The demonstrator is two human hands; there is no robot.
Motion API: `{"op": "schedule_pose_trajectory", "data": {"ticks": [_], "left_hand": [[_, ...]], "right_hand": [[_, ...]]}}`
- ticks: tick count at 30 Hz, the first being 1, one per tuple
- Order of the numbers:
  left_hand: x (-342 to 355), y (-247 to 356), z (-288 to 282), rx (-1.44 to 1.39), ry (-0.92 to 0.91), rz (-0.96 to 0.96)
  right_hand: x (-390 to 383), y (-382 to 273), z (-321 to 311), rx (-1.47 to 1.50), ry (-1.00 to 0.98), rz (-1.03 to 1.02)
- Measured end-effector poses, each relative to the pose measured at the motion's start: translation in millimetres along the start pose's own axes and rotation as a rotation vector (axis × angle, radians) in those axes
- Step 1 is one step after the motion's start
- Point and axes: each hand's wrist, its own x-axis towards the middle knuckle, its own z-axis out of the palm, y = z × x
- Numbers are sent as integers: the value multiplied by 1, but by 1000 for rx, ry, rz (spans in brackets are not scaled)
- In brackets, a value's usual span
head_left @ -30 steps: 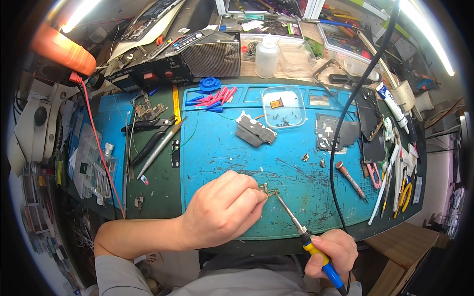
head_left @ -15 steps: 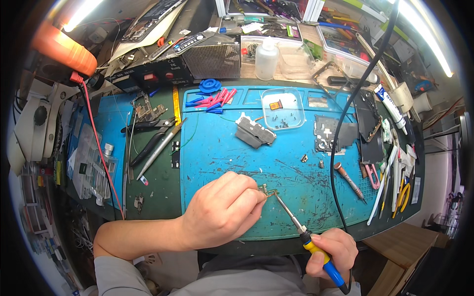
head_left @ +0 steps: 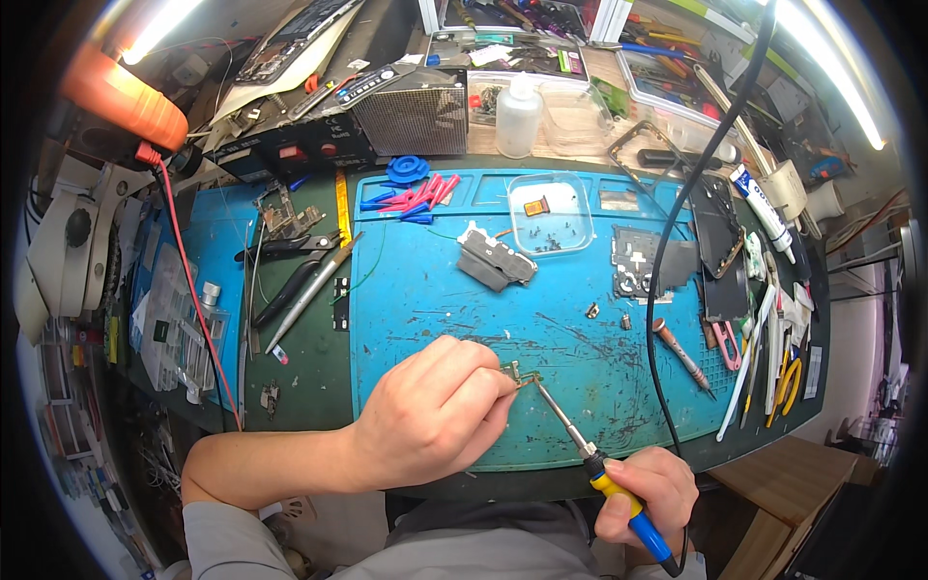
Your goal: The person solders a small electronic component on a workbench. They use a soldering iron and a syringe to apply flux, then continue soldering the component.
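Just above the front part of the blue work mat, my left hand pinches a small flex-cable part with brownish and metallic bits. Its fingers are closed and hide the part's near end. My right hand grips a soldering iron by its yellow and blue handle. The iron slants up and to the left, and its tip meets the outer end of the small part or lies very close to it. A black cord runs from the handle up across the right side of the mat.
Behind my hands lie a dark metal shield plate and a clear dish of small screws. A screwdriver rests to the right, with pliers beyond. Tweezers lie left. A white bottle stands at the back.
The whole view has shifted slightly. Both hands, the small part and the iron keep nearly the same positions relative to each other.
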Motion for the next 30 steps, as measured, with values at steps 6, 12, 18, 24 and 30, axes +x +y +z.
{"op": "schedule_pose_trajectory", "data": {"ticks": [6, 12, 18, 24, 30], "left_hand": [[0, 0, 0, 1, -1, 0], [0, 0, 0, -1, -9, 2], [1, -1, -1, -81, 41, -34], [1, -1, -2, -84, 44, -48], [2, -3, 0, -85, 52, -36]], "right_hand": [[0, -1, 0, 2, -1, 8], [-1, 0, 1, 1, 9, 10], [-6, 4, -3, 29, 51, -22], [-4, 5, -3, 36, 42, -34], [-4, 6, -3, 18, 36, -41]]}}
